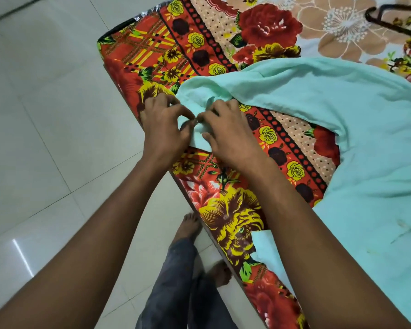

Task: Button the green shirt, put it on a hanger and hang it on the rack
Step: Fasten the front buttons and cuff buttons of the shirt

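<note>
Spreading across the head view, a red, yellow and black floral bedsheet [226,217] covers a bed beside pale glossy floor tiles [45,129], on which two bare feet and grey trouser legs [176,281] are seen. A dark curved hanger [387,22] lies at the far right edge, well apart from the hands. The light green cotton shirt [342,103] is laid over the sheet, its near end drawn towards the bed's edge. That end is pinched by the left hand [166,131] and the right hand [226,136], fingertips almost meeting on the fabric.
</note>
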Demonstrator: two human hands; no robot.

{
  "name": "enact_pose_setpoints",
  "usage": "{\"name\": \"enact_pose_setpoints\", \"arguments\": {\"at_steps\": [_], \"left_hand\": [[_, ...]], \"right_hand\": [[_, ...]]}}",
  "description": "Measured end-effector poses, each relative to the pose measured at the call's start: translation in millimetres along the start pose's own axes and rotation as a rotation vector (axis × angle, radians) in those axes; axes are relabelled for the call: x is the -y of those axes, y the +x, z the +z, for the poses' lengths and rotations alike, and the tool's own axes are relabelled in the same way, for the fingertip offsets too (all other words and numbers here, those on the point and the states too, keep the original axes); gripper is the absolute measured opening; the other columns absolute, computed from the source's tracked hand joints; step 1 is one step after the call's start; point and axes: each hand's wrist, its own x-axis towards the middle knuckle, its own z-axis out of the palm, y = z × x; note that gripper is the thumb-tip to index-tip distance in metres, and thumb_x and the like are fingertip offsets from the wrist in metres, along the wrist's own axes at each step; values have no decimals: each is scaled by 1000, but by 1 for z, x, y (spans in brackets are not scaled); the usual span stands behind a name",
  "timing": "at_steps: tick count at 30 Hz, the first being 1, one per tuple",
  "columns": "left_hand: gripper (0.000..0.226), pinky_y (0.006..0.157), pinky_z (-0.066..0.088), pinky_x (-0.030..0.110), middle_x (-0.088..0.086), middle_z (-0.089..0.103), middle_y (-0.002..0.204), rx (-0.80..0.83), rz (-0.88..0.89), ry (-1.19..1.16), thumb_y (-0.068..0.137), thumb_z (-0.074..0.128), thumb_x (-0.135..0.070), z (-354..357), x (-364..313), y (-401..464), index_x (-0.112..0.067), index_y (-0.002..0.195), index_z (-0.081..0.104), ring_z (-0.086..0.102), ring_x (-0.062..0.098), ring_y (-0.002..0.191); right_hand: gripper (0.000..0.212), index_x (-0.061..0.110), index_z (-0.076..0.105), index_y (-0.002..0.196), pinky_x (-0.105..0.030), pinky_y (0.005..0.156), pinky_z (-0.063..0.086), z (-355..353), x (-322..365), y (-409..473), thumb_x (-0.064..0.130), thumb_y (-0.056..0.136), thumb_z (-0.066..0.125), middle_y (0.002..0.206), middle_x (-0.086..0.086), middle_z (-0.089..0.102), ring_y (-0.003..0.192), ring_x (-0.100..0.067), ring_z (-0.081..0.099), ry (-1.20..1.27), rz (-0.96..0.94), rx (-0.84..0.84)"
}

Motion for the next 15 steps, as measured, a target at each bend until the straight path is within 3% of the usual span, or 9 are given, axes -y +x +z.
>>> {"name": "enact_pose_setpoints", "arguments": {"at_steps": [2, 4, 7, 10, 15], "left_hand": [[15, 87, 24, 34, 2, 61, 113, 7, -12, 12, 91, 74, -35, -1, -1, 6, -26, 100, 81, 47, 28, 119], [13, 87, 29, 35, -4, 67, 105, 44, -18, -46, 89, 71, -38, -2, 0, 9, -30, 96, 80, 55, 25, 113], [13, 87, 54, 45, -12, 75, 89, 83, -38, -228, 86, 70, -34, -5, 2, 7, -26, 89, 80, 68, 15, 92], [8, 81, 58, 38, -13, 72, 83, 99, -57, -286, 88, 75, -23, -9, -1, 4, -19, 92, 81, 67, 7, 81], [8, 80, 60, 35, -12, 73, 84, 98, -81, -327, 89, 75, -20, -8, 0, 3, -17, 93, 82, 69, 5, 82]], "right_hand": [[27, 15, 69, 116, -46, 96, 46, -4, -2, 2, 25, 92, 75, 121, -6, 55, 120, -31, 45, 1, 22, -35], [24, 15, 71, 107, -45, 94, 48, -7, -3, 2, 26, 87, 80, 115, -5, 57, 116, -30, 47, 19, 28, -66], [26, 16, 72, 103, -44, 89, 49, -11, -5, 2, 27, 83, 83, 110, -4, 60, 111, -29, 50, 29, 2, -89], [29, 16, 72, 101, -43, 81, 47, -11, -9, 0, 28, 80, 86, 104, -3, 62, 103, -29, 54, 28, -59, -122], [24, 20, 78, 103, -40, 77, 41, -7, -17, -1, 24, 81, 84, 97, -5, 60, 99, -33, 55, 21, -138, -161]]}}
